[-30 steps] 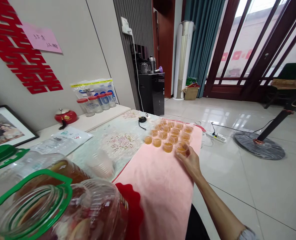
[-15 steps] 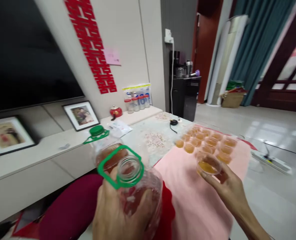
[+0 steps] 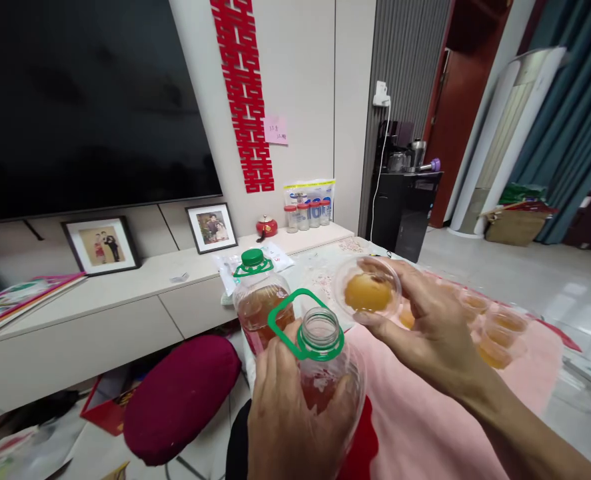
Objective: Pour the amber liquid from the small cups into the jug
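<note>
Cup (image 3: 340, 288), likely light, flimsy, best held near rim, right hand (image 3: 432, 327) pinching it; jug (image 3: 320, 390), probably heavy, left hand (image 3: 292, 423) clasping its shoulder.

Left fingers (image 3: 278, 360) grip an uncapped jug (image 3: 321, 383) while right fingers (image 3: 386, 331) hold a clear cup (image 3: 368, 291).

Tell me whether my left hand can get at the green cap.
Probably not as things stand: your left hand holds the open jug. If freed, it likely could: the green cap sits just beyond, with nothing over it.
</note>
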The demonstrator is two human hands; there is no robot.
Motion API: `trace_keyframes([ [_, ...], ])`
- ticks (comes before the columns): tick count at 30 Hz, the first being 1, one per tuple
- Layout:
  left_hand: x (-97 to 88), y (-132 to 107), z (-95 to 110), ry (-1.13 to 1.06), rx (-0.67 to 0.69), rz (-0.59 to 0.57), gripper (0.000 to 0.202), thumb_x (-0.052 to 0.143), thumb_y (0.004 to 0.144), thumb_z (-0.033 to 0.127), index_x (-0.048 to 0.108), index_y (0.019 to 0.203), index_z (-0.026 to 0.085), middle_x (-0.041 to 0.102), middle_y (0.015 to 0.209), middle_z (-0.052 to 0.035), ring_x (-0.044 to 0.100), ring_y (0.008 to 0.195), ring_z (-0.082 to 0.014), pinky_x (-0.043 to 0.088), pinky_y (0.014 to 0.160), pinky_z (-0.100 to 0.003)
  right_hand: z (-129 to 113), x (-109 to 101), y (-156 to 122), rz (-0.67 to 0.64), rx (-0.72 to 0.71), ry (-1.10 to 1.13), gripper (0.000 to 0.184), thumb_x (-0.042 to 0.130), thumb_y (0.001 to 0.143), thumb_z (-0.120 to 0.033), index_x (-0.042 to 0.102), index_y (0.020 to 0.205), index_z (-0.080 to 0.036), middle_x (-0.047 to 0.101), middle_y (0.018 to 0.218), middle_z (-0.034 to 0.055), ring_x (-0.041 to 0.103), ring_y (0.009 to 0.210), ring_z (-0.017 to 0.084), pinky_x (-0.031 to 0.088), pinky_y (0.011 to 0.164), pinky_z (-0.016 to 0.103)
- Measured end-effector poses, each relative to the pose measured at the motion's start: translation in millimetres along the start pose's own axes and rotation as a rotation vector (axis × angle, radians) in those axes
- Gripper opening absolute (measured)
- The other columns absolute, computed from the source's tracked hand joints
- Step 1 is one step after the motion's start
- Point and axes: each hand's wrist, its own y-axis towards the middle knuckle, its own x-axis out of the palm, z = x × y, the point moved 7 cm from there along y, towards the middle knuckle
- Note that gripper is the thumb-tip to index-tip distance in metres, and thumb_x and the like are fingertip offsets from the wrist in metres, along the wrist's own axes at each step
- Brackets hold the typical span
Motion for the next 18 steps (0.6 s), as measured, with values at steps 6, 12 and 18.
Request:
trace_keyframes([
  [6,4.2,2.6,-2.8,-0.004,-0.059,-0.1,0.054,0.056,0.079,0.051,0.056,0.126,0.024,0.063,0.115,-0.0072,0.057,0.114,-0.033,0.046,0.103,-0.057,-10.2,9.5,19.7,-0.034,-0.118,0.041,0.046,0.073,0.086,-0.018,0.061,0.131,-0.012,0.074,0.123,0.0165,0.071,0.116,0.026,0.059,0.098,0.041],
  [12,5.2,5.2,-12.5,0.011,-0.045,-0.127,0.054,0.061,0.078,0.05,0.054,0.125,0.024,0.064,0.116,-0.0078,0.058,0.114,-0.0333,0.049,0.101,-0.059,-18.4,12.8,24.8,-0.069,-0.192,0.036,0.048,0.066,0.086,-0.011,0.06,0.133,-0.008,0.074,0.123,0.0193,0.07,0.118,0.027,0.058,0.099,0.044],
  [18,5.0,8.1,-12.8,0.059,0.065,-0.158,0.051,0.062,0.082,0.048,0.052,0.128,0.028,0.066,0.114,-0.0058,0.062,0.106,-0.029,0.055,0.093,-0.055,-21.9,13.8,25.7,-0.063,-0.249,0.01,0.054,0.058,0.082,-0.004,0.057,0.136,-0.011,0.072,0.127,0.0192,0.068,0.121,0.029,0.058,0.101,0.05],
])
